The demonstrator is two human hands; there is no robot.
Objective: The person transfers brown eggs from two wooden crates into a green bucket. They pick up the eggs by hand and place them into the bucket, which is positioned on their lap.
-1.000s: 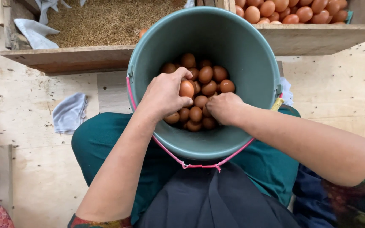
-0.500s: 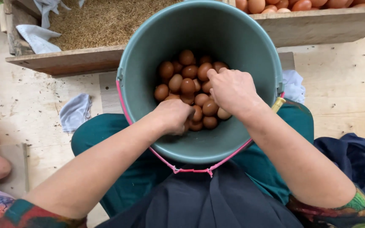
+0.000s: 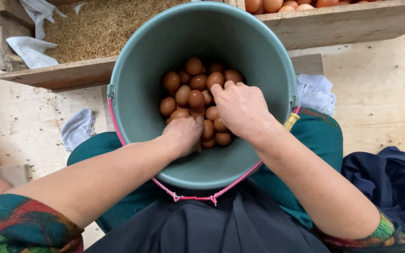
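Light: soft, even daylight, bright without harsh glare.
Shadows: faint, deepest inside the green bucket [image 3: 137, 93], under the forearms.
Sheen: dull highlights on the brown eggs [image 3: 191, 89] in the bucket.
Focus: sharp around the bucket.
Distortion: wide-angle stretch toward the corners, away from the bucket.

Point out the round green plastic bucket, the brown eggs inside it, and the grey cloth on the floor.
round green plastic bucket [image 3: 137, 70]: head view, bare inner wall, left side.
brown eggs [image 3: 194, 66]: head view, topmost egg of the pile.
grey cloth [image 3: 78, 128]: head view, middle of the crumpled fabric.
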